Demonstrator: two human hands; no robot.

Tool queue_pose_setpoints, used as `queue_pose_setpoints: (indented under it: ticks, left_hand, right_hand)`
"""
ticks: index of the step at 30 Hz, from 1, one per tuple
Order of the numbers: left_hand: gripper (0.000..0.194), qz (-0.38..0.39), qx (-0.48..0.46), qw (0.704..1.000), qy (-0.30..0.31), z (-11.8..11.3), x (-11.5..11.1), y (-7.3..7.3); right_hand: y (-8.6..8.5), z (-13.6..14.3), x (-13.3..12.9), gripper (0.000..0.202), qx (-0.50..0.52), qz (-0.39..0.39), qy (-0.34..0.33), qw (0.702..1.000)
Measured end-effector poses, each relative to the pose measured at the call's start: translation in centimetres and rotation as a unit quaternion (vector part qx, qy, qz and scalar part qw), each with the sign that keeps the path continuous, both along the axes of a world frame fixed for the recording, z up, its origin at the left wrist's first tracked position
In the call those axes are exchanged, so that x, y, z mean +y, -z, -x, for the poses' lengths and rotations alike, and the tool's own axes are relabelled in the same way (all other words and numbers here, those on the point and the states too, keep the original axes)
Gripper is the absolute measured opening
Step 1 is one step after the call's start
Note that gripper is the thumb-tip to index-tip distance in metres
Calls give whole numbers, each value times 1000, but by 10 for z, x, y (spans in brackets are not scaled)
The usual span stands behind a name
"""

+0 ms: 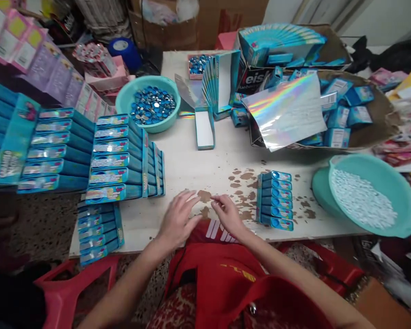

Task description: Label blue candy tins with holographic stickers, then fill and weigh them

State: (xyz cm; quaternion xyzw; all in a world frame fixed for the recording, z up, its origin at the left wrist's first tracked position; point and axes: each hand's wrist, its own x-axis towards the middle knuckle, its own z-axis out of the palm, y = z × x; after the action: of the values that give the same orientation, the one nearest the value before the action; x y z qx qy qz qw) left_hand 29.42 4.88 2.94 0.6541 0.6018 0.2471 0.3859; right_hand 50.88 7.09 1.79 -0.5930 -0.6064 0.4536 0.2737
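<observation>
My left hand (180, 217) hovers over the near edge of the white table (185, 160), palm down, fingers apart, with nothing in it. Close by on the right is my right hand (227, 212), its thumb and index finger slightly apart and the other fingers loosely curled. I see nothing between those fingers. To the right of it stands a small group of blue boxes (276, 201) with round blue spots on their ends. Left of my left hand is a big block of stacked blue boxes (109, 160). Brown worn patches (245, 176) mark the tabletop.
A teal bowl (123, 98) holds blue and silver round pieces. Another teal basin (407, 196), full of small white pieces, overhangs the right front edge. An open blue box (204, 130) lies mid-table. Behind are cartons of blue boxes, with a shiny sheet (291, 114) on top.
</observation>
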Motion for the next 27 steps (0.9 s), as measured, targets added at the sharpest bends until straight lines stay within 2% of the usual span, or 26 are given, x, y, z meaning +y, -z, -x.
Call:
queue_pose_setpoints:
  ticks: [2,3,5,7,9,13,21,27]
  left_hand:
    - [34,116,-1,991,72,-25,-2,30]
    - [29,179,-2,980,84,-34,-1,44]
    - [23,253,6,965,68,-43,3,67]
    - [22,267,17,963,38,-44,6,79]
    - [22,261,17,965,32,-43,8,84]
    - [24,253,11,967,32,-42,7,83]
    - [24,256,21,967,8,-46,5,91]
    - [22,244,42,969,10,-50,6,94]
  right_hand:
    - [26,-5,-30,28,-62,-21,-33,997]
    - [36,-5,-41,30,-94,-34,-52,994]
    - [50,-1,-56,34,-155,-60,-92,982]
    - [56,2,-63,37,-196,-73,-132,969]
    - [57,5,-67,40,-214,-76,-155,961]
    - [56,9,-67,43,-244,-65,-132,959]
    - [56,11,-68,23,-264,-78,-133,952]
    - [56,13,-54,8,-296,-31,-128,946]
